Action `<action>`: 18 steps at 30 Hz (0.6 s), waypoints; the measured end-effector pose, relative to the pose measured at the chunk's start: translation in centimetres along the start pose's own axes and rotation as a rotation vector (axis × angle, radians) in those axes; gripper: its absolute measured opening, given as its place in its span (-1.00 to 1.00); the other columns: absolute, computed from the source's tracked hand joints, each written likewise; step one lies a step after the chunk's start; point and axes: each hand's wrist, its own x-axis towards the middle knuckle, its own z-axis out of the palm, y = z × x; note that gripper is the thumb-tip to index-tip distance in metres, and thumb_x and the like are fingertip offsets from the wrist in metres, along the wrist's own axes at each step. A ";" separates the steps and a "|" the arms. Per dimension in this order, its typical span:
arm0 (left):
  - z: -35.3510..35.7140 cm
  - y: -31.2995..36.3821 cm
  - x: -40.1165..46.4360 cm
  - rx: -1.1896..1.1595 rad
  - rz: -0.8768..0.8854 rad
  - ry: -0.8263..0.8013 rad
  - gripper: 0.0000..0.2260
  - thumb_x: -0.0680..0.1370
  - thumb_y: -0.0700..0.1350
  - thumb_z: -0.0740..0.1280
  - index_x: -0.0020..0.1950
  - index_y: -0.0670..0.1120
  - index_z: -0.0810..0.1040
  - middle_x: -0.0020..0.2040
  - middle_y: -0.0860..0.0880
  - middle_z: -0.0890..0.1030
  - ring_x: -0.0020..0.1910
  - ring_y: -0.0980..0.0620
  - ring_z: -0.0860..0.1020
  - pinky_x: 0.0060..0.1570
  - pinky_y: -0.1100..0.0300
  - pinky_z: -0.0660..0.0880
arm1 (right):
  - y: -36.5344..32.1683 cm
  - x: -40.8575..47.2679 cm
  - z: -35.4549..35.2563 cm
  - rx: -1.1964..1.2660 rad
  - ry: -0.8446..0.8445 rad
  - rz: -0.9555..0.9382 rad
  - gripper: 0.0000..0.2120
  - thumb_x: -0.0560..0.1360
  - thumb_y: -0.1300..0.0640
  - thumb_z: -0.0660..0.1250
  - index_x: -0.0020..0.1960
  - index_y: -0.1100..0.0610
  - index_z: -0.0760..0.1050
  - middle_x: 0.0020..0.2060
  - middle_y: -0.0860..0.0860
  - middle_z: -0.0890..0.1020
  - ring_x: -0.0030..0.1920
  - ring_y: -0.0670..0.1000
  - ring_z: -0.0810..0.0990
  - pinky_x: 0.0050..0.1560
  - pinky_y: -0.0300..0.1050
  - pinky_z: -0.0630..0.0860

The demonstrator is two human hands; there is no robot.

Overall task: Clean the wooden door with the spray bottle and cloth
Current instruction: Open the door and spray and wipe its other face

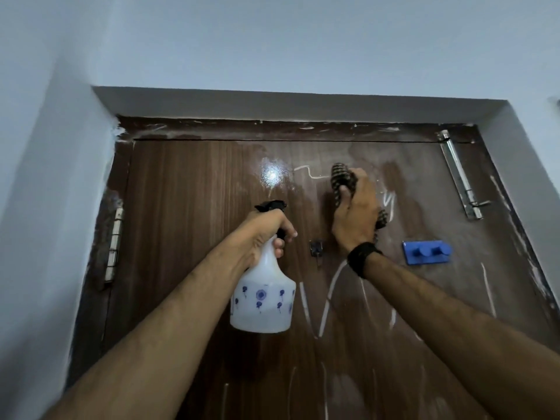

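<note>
Gripped by the left hand, spray bottle hangs below, seemingly off the door.

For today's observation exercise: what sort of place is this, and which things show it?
Probably a room in a home: a wooden door set in painted walls, with a bolt and blue hooks.

Both arms are raised and stretched forward and up. The left hand is curled round the neck of the spray bottle, one finger at the front. The right hand, a dark band on its wrist, grips the cloth with bent fingers.
</note>
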 end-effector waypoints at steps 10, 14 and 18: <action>5.7 2.0 1.2 0.097 0.018 0.032 -0.91 0.44 -0.38 0.35 -0.18 -0.22 0.52 -0.41 -0.09 0.41 -0.59 0.09 0.26 -0.59 0.30 0.28 | 8.6 1.8 -4.7 -0.197 -0.324 0.014 -0.54 0.67 0.20 0.18 0.56 0.13 0.25 0.52 0.11 0.30 0.52 0.11 0.27 0.50 0.01 0.16; 7.1 1.5 1.8 0.099 -0.014 0.055 -0.94 0.43 -0.36 0.38 -0.21 -0.24 0.57 -0.37 -0.11 0.48 -0.56 0.09 0.28 -0.57 0.27 0.30 | 8.8 -0.3 -4.4 -0.221 -0.380 -0.066 -0.50 0.68 0.15 0.16 0.59 0.08 0.18 0.56 0.08 0.24 0.56 0.09 0.18 0.49 -0.01 0.11; 8.3 1.0 1.9 0.123 -0.014 0.117 -0.94 0.44 -0.36 0.38 -0.15 -0.22 0.56 -0.35 -0.11 0.49 -0.54 0.09 0.29 -0.56 0.26 0.30 | 9.3 -0.7 -4.3 -0.221 -0.408 -0.187 -0.53 0.67 0.19 0.19 0.57 0.14 0.25 0.51 0.13 0.33 0.54 0.13 0.22 0.56 0.04 0.06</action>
